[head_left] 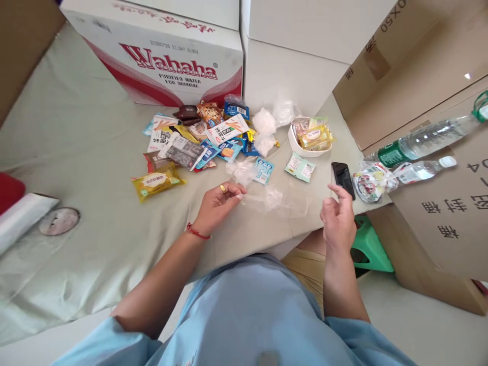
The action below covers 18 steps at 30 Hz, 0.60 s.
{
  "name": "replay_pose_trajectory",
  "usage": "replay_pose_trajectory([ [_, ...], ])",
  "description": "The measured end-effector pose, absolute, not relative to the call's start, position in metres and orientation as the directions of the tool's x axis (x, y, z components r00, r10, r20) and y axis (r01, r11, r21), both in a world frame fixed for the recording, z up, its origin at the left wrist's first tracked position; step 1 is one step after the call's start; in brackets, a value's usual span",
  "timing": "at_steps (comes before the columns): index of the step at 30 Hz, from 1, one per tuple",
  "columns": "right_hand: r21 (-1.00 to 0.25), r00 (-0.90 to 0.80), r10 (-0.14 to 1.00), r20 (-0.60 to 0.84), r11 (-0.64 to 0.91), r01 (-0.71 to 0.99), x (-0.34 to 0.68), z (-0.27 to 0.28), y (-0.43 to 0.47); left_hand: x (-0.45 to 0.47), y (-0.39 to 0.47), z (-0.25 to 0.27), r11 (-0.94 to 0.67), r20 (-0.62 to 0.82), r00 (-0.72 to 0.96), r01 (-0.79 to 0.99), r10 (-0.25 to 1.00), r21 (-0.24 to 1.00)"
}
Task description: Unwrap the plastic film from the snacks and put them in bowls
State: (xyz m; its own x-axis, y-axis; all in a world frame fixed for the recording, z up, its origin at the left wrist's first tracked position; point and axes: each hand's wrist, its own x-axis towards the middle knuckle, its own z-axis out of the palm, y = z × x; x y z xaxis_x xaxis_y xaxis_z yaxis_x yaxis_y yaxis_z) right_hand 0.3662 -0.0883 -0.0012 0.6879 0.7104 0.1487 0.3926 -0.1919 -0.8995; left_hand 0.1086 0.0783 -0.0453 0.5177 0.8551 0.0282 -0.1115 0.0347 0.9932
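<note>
My left hand pinches the edge of a clear plastic bag between thumb and fingertips, low over the table. The bag is thin and stretches to the right, crumpled in its middle. Raised at the right, apart from the bag, my right hand has its index finger stretched out and the other fingers partly bent, with nothing visible in it. Just beyond the left fingertips lies more crumpled clear plastic. A small blue packet and a pale green packet lie flat past the bag.
A heap of wrapped snacks lies before the Wahaba carton. Behind the packets stand bunched white plastic bags and a white bowl of snacks. A phone and plastic bottles are at the right.
</note>
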Motion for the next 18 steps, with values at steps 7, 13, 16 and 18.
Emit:
replay_pose_trajectory([
  [7, -0.795, 0.065, 0.984, 0.167, 0.095, 0.598, 0.303, -0.004, -0.034, 0.087, 0.061, -0.038, 0.145, -0.109, 0.551, -0.023, 0.827, 0.989],
  [13, -0.805, -0.046, 0.963, 0.265, 0.248, 0.539, 0.292, -0.016, -0.049, 0.089, 0.053, -0.048, 0.043, -0.201, 0.472, 0.323, 0.859, 0.945],
  [16, -0.811, -0.043, 0.961, 0.274, 0.255, 0.526, 0.308, -0.016, -0.072, 0.088, 0.056, -0.055, 0.082, -0.203, 0.387, 0.308, 0.899, 0.948],
  [18, -0.81, -0.034, 0.959, 0.28, 0.255, 0.528, 0.318, -0.018, -0.086, 0.086, 0.056, -0.053, 0.121, -0.209, 0.337, 0.263, 0.918, 0.957],
])
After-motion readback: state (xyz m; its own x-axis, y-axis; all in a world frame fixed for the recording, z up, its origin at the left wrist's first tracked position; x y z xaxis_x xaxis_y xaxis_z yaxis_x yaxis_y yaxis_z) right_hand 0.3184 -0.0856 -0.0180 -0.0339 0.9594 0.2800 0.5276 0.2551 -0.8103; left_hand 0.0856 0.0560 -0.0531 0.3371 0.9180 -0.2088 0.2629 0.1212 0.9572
